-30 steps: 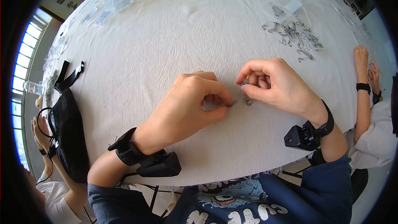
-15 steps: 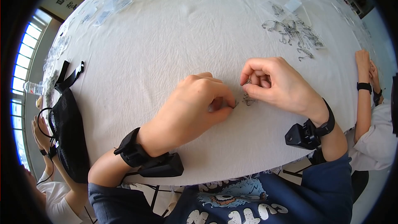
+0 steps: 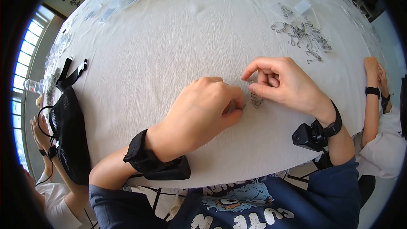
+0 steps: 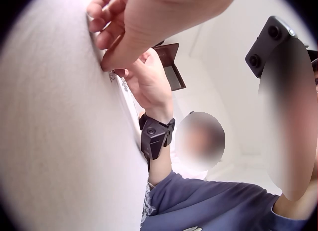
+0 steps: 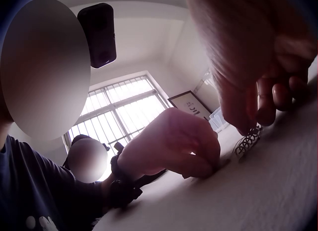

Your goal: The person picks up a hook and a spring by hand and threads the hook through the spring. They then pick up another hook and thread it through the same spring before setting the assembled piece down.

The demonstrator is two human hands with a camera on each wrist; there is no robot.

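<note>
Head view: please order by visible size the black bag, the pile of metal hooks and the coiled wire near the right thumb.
1. Black bag
2. Pile of metal hooks
3. Coiled wire

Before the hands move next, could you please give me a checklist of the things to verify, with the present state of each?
1. Coiled metal piece in view: ok, it shows beside the right hand.
2. Right hand's grip on this piece: cannot tell, the contact is unclear.
3. Left hand holding something: cannot tell, its underside is hidden.
4. Hands apart: ok, a gap shows in the head view.
5. Pile of metal pieces away from both hands: ok.
6. Black bag away from both hands: ok.
</note>
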